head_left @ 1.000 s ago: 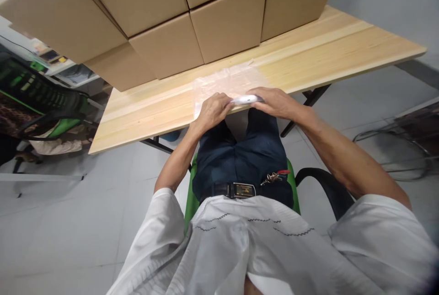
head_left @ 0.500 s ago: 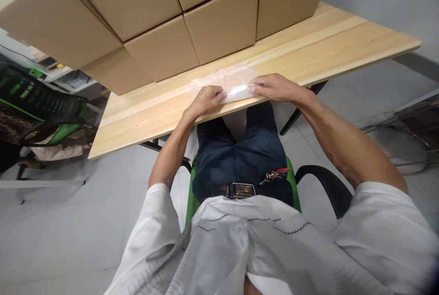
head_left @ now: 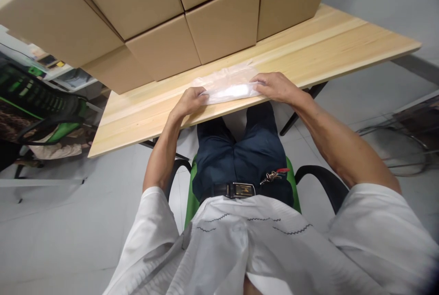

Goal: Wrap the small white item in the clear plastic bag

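Sits on a green chair (head_left: pixel 191 199) with black armrests (head_left: pixel 325 185), pulled up to a pale wooden tabletop (head_left: pixel 336 43). Reaches both arms forward to the near edge.

With the left hand (head_left: pixel 190 101), pinches the left end of a clear plastic film (head_left: pixel 224 77), fingers bent and drawn in narrow on the material. With the right hand (head_left: pixel 275 86), grips the opposite end in the same manner, fingers closed on the film, thumb nearer the body than the forefinger. Holds the hands well apart, on either side of the folded part.

Note the film on the near edge of the tabletop, folded along that edge, spread flatter and wrinkled on the far side. Note a white item (head_left: pixel 238 90) shining through the folded part, between the hands; probably enclosed by the film, but cannot make out its outline for glare.

See brown cardboard boxes (head_left: pixel 226 20) along the far side of the tabletop, stacked on at least two levels, just beyond the film. See a black-and-green mesh chair (head_left: pixel 34 93) off to the left, near a white shelf.

Wears a white short-sleeved shirt (head_left: pixel 222 235), dark blue trousers (head_left: pixel 236 153) and a black belt; carries keys (head_left: pixel 272 176) at the right hip.
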Motion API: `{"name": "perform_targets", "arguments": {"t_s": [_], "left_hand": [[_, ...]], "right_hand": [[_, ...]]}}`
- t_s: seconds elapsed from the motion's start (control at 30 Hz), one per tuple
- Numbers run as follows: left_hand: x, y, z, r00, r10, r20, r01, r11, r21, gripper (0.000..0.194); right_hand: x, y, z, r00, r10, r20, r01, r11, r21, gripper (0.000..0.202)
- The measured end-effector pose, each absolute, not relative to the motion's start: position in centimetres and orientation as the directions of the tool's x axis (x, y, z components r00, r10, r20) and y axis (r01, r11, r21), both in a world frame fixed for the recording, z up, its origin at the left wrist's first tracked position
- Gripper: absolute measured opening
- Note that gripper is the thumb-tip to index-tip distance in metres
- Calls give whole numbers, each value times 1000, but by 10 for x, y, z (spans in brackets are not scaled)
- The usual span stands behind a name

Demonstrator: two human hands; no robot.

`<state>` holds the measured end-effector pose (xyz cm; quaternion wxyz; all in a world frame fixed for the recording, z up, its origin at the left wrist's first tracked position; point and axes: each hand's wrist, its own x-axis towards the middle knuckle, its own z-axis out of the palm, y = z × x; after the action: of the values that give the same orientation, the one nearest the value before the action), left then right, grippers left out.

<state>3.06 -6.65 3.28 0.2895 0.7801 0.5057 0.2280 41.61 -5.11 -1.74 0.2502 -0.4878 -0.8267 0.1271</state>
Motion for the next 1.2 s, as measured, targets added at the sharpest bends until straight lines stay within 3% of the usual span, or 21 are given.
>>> {"name": "perform_targets", "arguments": {"t_s": [0.1,0.27,0.5,0.6,0.7,0.97,1.2], "left_hand": [[23,-63,26,342,938,63,566,-259,783,30],[17,-63,21,368,926,82,521,-278,807,57],[18,-66,14,272,960,63,568,-213,795,46],[21,-68,13,192,979,69,660,-181,729,38],[23,-69,14,117,989,96,804,-151,576,29],[21,-71,7,154,975,162,933,-198,302,10],[14,-73,-2,117,973,200,937,-175,302,12]], "right_hand": [[415,-51,-20,-377,882,283,777,468,-422,60],[413,-50,-25,-358,896,263,820,437,-370,53],[408,-48,-31,-331,913,237,866,394,-308,51],[405,-50,-32,-317,920,230,881,376,-288,52],[403,-52,-33,-306,924,230,892,363,-270,52],[403,-49,-37,-274,927,258,898,342,-276,53],[395,-56,-38,-224,935,275,919,297,-261,53]]}}
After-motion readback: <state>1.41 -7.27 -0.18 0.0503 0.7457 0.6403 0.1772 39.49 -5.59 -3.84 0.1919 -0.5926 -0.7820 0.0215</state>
